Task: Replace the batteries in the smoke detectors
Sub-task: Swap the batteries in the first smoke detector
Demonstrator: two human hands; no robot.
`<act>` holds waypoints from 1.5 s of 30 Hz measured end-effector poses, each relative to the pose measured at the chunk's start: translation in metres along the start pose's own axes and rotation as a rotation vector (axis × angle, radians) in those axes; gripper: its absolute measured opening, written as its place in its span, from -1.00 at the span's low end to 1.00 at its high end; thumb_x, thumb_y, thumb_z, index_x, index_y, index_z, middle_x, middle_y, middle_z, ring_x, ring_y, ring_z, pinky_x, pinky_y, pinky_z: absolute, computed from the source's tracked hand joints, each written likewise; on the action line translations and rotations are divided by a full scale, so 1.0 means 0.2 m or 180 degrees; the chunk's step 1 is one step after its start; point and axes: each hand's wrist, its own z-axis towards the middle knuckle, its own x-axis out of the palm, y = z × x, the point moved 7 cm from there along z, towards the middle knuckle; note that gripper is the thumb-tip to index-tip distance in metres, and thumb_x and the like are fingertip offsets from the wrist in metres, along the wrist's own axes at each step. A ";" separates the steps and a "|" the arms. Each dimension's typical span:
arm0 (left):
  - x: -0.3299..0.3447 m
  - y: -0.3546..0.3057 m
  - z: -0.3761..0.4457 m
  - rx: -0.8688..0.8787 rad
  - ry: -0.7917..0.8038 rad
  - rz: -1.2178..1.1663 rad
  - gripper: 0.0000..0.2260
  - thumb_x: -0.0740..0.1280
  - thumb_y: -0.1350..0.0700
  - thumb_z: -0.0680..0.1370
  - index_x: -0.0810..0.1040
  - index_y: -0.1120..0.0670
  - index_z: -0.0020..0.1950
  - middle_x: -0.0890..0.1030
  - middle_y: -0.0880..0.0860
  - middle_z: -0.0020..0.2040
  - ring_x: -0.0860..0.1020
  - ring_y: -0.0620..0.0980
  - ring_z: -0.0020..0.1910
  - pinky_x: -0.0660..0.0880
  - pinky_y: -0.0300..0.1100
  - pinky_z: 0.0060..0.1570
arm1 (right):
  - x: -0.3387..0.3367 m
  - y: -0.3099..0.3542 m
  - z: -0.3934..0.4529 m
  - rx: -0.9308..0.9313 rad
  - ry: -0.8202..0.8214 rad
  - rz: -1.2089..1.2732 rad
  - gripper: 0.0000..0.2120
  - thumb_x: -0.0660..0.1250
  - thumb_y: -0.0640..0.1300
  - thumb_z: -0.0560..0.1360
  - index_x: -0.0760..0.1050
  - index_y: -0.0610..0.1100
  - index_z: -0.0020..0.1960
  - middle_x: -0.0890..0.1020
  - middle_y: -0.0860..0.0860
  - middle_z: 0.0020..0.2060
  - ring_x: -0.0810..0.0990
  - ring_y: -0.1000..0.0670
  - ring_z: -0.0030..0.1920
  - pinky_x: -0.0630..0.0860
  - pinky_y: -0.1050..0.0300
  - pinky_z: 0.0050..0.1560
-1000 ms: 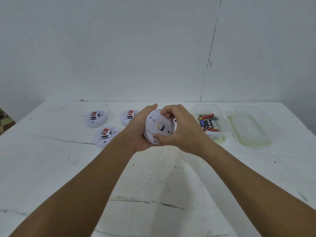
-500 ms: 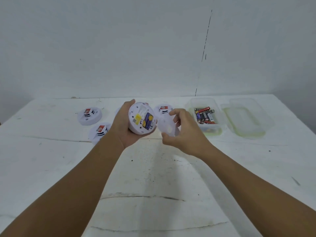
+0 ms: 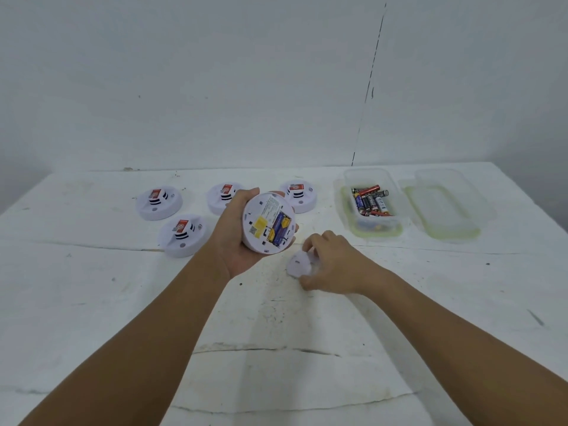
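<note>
Now: smoke detector (image 3: 268, 224) cradled back-up in left hand (image 3: 235, 241), exposing batteries; cover (image 3: 299, 265) pinched by right hand (image 3: 333, 264), lowered to counter (image 3: 307, 379).

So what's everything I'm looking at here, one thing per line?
detectors on table: four, white with red labels, far left and centre
held detector: one, white, back open, batteries showing, in left hand
cover: one, white, under right hand at the table
battery box: one, clear, far right, holds mixed batteries
lid: one, clear, right of box
table: one, white, cracked
left hand: grips held detector
right hand: holds cover
</note>
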 end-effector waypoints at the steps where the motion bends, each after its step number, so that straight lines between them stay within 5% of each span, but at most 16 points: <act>1: -0.01 0.00 0.00 0.0014 0.0001 -0.0016 -0.65 0.25 -0.15 0.60 0.66 0.06 0.14 0.65 0.22 0.19 0.61 0.27 0.07 0.51 0.14 0.24 | -0.02 0.00 0.00 -0.0017 -0.0120 0.0049 -0.43 0.47 0.20 0.42 0.39 0.03 0.33 0.43 0.05 0.12 0.42 -0.02 0.15 0.50 -0.01 0.16; 7: -0.04 -0.02 0.00 0.0166 -0.0115 -0.0178 -0.62 0.25 -0.16 0.60 0.62 0.05 0.25 0.67 0.19 0.12 0.60 0.25 0.09 0.57 0.10 0.13 | -0.26 0.12 -0.05 -0.0345 -0.1763 0.1293 -0.87 0.38 -0.02 0.60 0.50 0.00 0.11 0.57 0.07 -0.11 0.55 0.07 -0.14 0.50 0.15 -0.13; 14: 0.01 -0.03 -0.02 0.0231 -0.0005 -0.0223 -0.67 0.19 -0.14 0.64 0.60 0.04 0.18 0.70 0.11 -0.07 0.66 0.06 -0.21 0.53 -0.06 -0.12 | -0.19 0.26 -0.02 -0.0638 -0.1610 0.1481 -0.83 0.44 -0.04 0.57 0.57 0.04 0.16 0.61 0.09 -0.07 0.61 0.11 -0.21 0.54 0.20 -0.22; 23: 0.02 0.02 -0.02 0.0198 -0.0015 -0.0159 -0.67 0.21 -0.12 0.64 0.68 0.03 0.05 0.68 0.12 -0.06 0.61 0.07 -0.16 0.53 -0.06 -0.13 | -0.20 0.21 -0.03 -0.0462 -0.1428 0.1744 -0.78 0.54 -0.09 0.51 0.60 0.02 0.12 0.63 0.10 -0.05 0.59 0.12 -0.22 0.47 0.36 -0.26; 29: 0.03 0.04 -0.02 0.0172 -0.0083 -0.0187 -0.60 0.18 -0.14 0.65 0.74 0.03 -0.05 0.69 0.13 -0.07 0.60 0.07 -0.15 0.53 -0.04 -0.10 | -0.19 0.20 -0.03 -0.0425 -0.1317 0.1899 -0.77 0.54 -0.10 0.51 0.58 -0.01 0.13 0.62 0.07 -0.05 0.57 0.12 -0.23 0.55 0.19 -0.18; 37: 0.03 0.06 -0.02 0.0173 -0.0158 -0.0126 -0.62 0.18 -0.14 0.64 0.71 0.04 0.01 0.68 0.14 -0.03 0.59 0.08 -0.11 0.57 -0.05 -0.16 | -0.16 0.18 -0.03 -0.0394 -0.1336 0.2031 -0.77 0.54 -0.10 0.52 0.55 -0.03 0.11 0.58 0.10 -0.07 0.58 0.10 -0.23 0.55 0.21 -0.18; 45: 0.05 0.07 -0.02 0.0210 -0.0208 -0.0085 -0.63 0.20 -0.13 0.65 0.72 0.06 0.00 0.67 0.16 -0.01 0.61 0.10 -0.08 0.52 0.03 0.04 | -0.18 0.18 -0.03 -0.0327 -0.1369 0.2184 -0.81 0.49 -0.09 0.57 0.49 -0.06 0.09 0.62 0.05 -0.07 0.63 0.01 -0.19 0.41 0.35 -0.32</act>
